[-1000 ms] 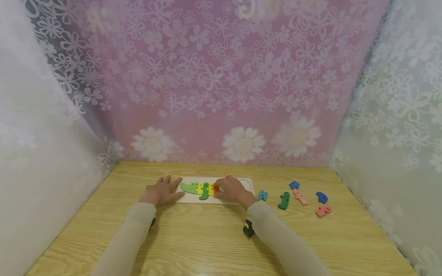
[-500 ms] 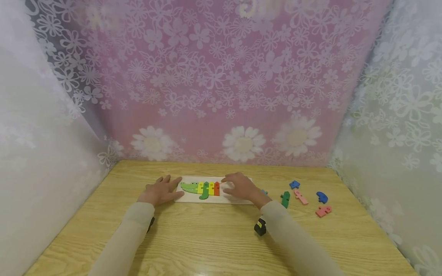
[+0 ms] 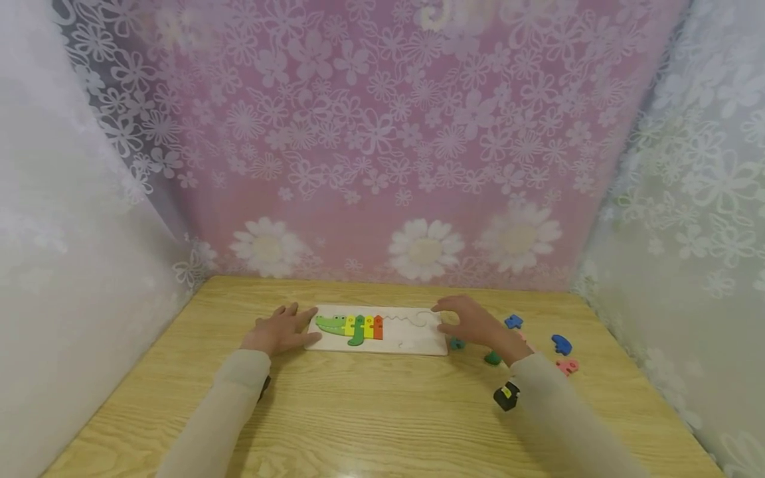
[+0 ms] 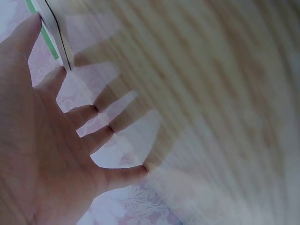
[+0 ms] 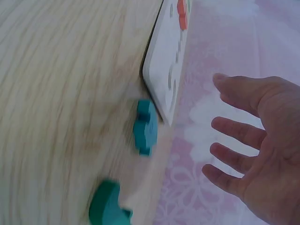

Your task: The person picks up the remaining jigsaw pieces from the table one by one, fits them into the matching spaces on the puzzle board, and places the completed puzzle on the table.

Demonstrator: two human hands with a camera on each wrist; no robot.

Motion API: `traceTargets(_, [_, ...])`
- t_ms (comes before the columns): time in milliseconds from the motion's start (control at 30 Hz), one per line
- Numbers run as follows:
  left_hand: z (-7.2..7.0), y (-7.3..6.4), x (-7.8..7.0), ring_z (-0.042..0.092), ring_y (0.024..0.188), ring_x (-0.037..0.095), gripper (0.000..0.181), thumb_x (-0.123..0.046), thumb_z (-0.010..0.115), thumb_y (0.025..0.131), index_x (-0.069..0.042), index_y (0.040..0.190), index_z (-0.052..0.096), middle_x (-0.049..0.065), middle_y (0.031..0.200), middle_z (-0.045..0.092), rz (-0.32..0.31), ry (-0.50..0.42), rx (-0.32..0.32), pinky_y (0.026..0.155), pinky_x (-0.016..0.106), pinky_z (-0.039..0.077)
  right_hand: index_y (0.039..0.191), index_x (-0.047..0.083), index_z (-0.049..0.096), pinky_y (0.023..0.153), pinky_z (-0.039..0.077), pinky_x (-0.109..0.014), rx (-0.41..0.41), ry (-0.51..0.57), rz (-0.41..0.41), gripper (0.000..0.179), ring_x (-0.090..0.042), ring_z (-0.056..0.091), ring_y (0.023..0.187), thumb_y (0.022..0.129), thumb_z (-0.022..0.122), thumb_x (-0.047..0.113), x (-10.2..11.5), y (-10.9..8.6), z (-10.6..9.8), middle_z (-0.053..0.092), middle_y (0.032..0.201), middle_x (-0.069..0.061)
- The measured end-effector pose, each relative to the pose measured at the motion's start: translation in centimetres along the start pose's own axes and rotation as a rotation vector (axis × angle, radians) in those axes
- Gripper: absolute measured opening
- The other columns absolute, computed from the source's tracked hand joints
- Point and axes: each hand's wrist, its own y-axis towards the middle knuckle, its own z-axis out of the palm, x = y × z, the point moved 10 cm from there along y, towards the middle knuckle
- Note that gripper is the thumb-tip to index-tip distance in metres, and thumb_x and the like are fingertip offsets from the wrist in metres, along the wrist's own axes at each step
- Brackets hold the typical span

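A white puzzle board (image 3: pixel 418 342) lies on the table, its left half filled with a green crocodile head (image 3: pixel 331 324) and yellow, green and orange-red body pieces (image 3: pixel 378 327). My left hand (image 3: pixel 279 332) rests with spread fingers at the board's left end, thumb and forefinger touching its edge. Over the board's right end hovers my right hand (image 3: pixel 472 324), fingers apart and holding nothing. Below that hand, in the right wrist view, a teal puzzle piece (image 5: pixel 146 127) lies beside the board's corner, with a dark green piece (image 5: pixel 108 204) nearer the camera.
Right of the board lie more loose pieces: a small blue one (image 3: pixel 513 321), a curved blue one (image 3: pixel 561 344) and a pink one (image 3: pixel 567 366). The right forearm partly covers others. Flowered cloth (image 3: pixel 382 166) walls the wooden table (image 3: pixel 358 411) at the back and sides.
My right hand has let go of the orange-red piece, now flush in the row, and has moved right to the board's end. My left hand has stayed at the left edge.
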Motion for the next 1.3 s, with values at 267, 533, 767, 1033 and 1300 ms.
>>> traceTargets(267, [-0.1, -0.2, -0.3, 0.016, 0.156, 0.055, 0.081, -0.071, 0.046, 0.1, -0.028, 0.166, 0.025, 0.025, 0.171, 0.018, 0.0, -0.012, -0.004, 0.107, 0.091, 0.016, 0.131, -0.002, 0.067, 0.107, 0.046, -0.064, 0.018, -0.054, 0.005, 0.038, -0.051, 0.056, 0.128, 0.095, 0.073, 0.011, -2.9, -4.3, -2.0, 0.063, 0.136, -0.027])
traceTargets(533, [0.3, 0.2, 0.0, 0.016, 0.156, 0.054, 0.082, -0.073, 0.045, 0.099, -0.029, 0.166, 0.026, 0.024, 0.171, 0.019, -0.002, -0.017, -0.003, 0.106, 0.091, 0.016, 0.129, -0.001, 0.069, 0.102, 0.047, -0.068, 0.045, -0.089, 0.031, 0.039, -0.054, 0.054, 0.127, 0.092, 0.075, 0.006, -5.6, -7.3, -3.4, 0.063, 0.136, -0.029])
traceTargets(767, [0.2, 0.5, 0.2, 0.016, 0.156, 0.055, 0.082, -0.072, 0.045, 0.099, -0.029, 0.166, 0.026, 0.025, 0.171, 0.019, -0.002, -0.012, -0.005, 0.106, 0.091, 0.017, 0.122, 0.0, 0.072, 0.099, 0.046, -0.07, 0.018, -0.12, 0.027, 0.031, -0.055, 0.055, 0.122, 0.092, 0.073, 0.001, -7.9, -9.2, -3.8, 0.065, 0.132, -0.029])
traceTargets(1033, [0.2, 0.4, 0.1, 0.017, 0.155, 0.056, 0.083, -0.072, 0.045, 0.099, -0.028, 0.166, 0.026, 0.025, 0.171, 0.019, 0.003, -0.004, -0.007, 0.105, 0.092, 0.018, 0.113, 0.003, 0.077, 0.09, 0.052, -0.062, -0.031, -0.197, -0.083, 0.024, -0.04, 0.066, 0.105, 0.088, 0.076, 0.002, -8.8, -10.5, -3.9, 0.076, 0.115, -0.017])
traceTargets(1300, [0.4, 0.6, 0.4, 0.017, 0.156, 0.054, 0.084, -0.075, 0.043, 0.098, -0.031, 0.166, 0.024, 0.024, 0.171, 0.018, -0.002, 0.023, -0.006, 0.105, 0.091, 0.02, 0.113, 0.008, 0.078, 0.093, 0.049, -0.066, 0.059, -0.177, 0.022, 0.022, -0.042, 0.064, 0.106, 0.093, 0.071, 0.002, -9.9, -11.0, -3.2, 0.074, 0.115, -0.014])
